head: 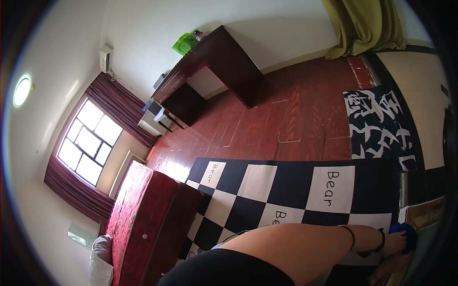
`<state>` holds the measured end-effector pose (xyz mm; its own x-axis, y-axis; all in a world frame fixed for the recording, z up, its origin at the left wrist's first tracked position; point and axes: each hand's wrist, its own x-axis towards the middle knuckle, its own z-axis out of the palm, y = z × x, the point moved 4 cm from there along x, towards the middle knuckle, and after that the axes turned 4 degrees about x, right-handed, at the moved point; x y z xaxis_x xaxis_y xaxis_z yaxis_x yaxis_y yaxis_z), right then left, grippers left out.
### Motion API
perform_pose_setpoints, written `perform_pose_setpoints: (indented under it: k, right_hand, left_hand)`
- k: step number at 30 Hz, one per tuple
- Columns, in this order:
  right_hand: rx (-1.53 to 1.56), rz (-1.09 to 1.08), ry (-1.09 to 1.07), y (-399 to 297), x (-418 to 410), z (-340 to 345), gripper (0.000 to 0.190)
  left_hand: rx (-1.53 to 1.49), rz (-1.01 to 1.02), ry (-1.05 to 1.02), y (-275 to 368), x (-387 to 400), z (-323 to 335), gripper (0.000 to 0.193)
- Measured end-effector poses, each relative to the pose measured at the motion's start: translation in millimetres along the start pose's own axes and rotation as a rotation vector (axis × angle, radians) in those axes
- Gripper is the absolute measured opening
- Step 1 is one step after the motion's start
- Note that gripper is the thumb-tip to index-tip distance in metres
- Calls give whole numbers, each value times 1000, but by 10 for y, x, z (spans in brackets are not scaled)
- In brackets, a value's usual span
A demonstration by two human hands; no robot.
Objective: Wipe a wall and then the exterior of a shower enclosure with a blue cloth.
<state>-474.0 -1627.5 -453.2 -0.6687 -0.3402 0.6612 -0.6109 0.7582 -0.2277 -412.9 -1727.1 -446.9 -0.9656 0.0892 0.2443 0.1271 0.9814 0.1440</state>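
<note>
My right hand [394, 243], at the lower right, presses its fingers onto a bunched blue cloth [407, 238]. Dark bands circle the wrist and forearm, and a black sleeve covers the upper arm. Just below is my left hand [391, 267], dim and partly cut off by the shadowed rim; its grip cannot be made out. The cloth lies against a greenish surface [425, 246] near the picture's edge. Beside that is a brown panel with a pale edge [427, 214]. Under my right arm spreads a black-and-white checked floor mat [290, 182] bearing writing.
A dark wooden desk [239, 68] stands by the wall, with a green bag [185, 43] and a bottle [199, 35] on it. A red mattress [143, 214] lies on a bed base. A white-seated stool [161, 115], dark doormat [375, 121] and olive curtain [365, 28] are around.
</note>
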Motion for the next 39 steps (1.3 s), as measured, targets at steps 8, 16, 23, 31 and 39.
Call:
perform_pose_setpoints:
  k: [8, 16, 23, 31, 39]
  right_hand:
    - [-18, 29, -71, 85, -34, 18, 44]
    - [31, 72, -150, -116, 68, -206, 48]
    - [-47, 77, -145, 193, -56, -255, 53]
    - [-8, 123, -130, 359, -233, -951, 64]
    - [-122, 284, -83, 862, -449, -1567, 53]
  left_hand:
    - [-12, -11, 3, 41, 34, 36, 65]
    - [-138, -42, 8, 15, -20, -118, 67]
    - [-141, 37, -125, 186, 21, -320, 69]
    - [-243, 271, -66, 686, 70, -499, 46]
    - [-310, 502, -177, 1401, 279, -405, 61]
